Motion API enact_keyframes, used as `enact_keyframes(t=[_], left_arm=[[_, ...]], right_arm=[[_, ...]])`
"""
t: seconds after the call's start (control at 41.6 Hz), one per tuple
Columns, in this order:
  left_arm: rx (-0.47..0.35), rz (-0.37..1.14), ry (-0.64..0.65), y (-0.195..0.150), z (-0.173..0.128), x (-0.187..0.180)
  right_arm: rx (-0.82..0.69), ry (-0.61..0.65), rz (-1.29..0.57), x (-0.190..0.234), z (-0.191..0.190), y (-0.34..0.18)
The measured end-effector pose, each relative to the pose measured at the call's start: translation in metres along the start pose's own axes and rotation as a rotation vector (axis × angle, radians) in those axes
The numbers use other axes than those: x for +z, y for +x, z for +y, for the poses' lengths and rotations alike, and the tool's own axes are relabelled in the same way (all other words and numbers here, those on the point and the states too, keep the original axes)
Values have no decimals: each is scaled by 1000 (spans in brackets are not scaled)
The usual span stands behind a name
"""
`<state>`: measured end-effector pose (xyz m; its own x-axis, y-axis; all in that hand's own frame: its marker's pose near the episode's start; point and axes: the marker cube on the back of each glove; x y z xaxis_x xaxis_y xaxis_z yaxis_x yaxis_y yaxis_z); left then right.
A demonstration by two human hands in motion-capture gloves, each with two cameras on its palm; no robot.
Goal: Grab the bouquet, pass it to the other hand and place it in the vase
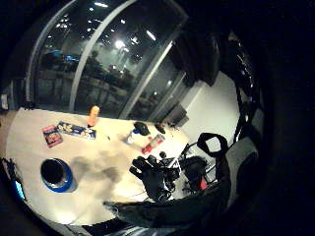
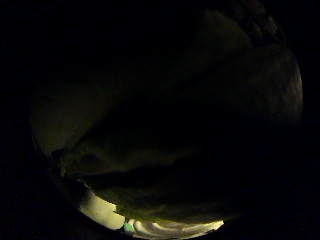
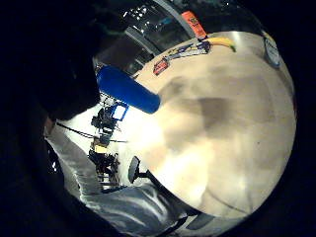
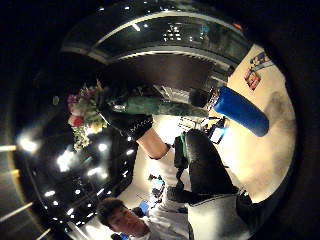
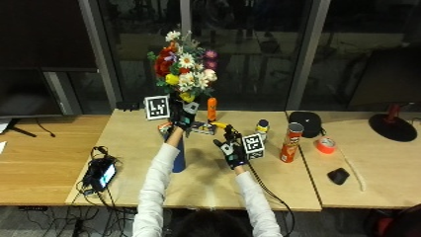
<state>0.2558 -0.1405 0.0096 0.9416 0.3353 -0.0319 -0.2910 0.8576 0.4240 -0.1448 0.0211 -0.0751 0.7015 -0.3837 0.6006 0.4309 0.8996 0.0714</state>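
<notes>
In the outside view my left hand point(image 5: 179, 117) grips the stems of a mixed bouquet point(image 5: 184, 66) with red, white, yellow and pink flowers and holds it upright, high over the table. The dark blue vase point(image 5: 179, 158) stands below that hand, partly hidden by my left forearm. My right hand point(image 5: 230, 147) hovers open beside the vase, holding nothing. The right thumb side palm view shows the left hand point(image 4: 125, 122) around the green stems, the flower heads point(image 4: 82, 112) and the vase point(image 4: 240, 111). The left little finger side palm view looks down at the vase mouth point(image 1: 56, 174) and the right hand point(image 1: 152, 177).
A red crisps can point(image 5: 289, 143), a small bottle point(image 5: 262, 129) and an orange bottle point(image 5: 211, 109) stand on the light wooden table point(image 5: 210, 182). A red tape roll point(image 5: 324, 145) and a black mouse point(image 5: 338, 176) lie at the right. A small screen device point(image 5: 102, 173) sits near the left edge.
</notes>
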Motion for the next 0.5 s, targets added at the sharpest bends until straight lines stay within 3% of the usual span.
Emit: enact_keyframes(t=[0.072,0.216,0.337,0.505], left_arm=[[84,58,43,7,-19,-14],[-19,-63,131,-10,-43,-45],[-3,-106,192,-29,-58,-61],[-26,-21,210,-44,-59,-65]], right_arm=[[56,52,90,-6,-10,1],[133,26,88,-27,-24,9],[149,35,99,-38,-26,11],[181,29,112,-42,-20,11]])
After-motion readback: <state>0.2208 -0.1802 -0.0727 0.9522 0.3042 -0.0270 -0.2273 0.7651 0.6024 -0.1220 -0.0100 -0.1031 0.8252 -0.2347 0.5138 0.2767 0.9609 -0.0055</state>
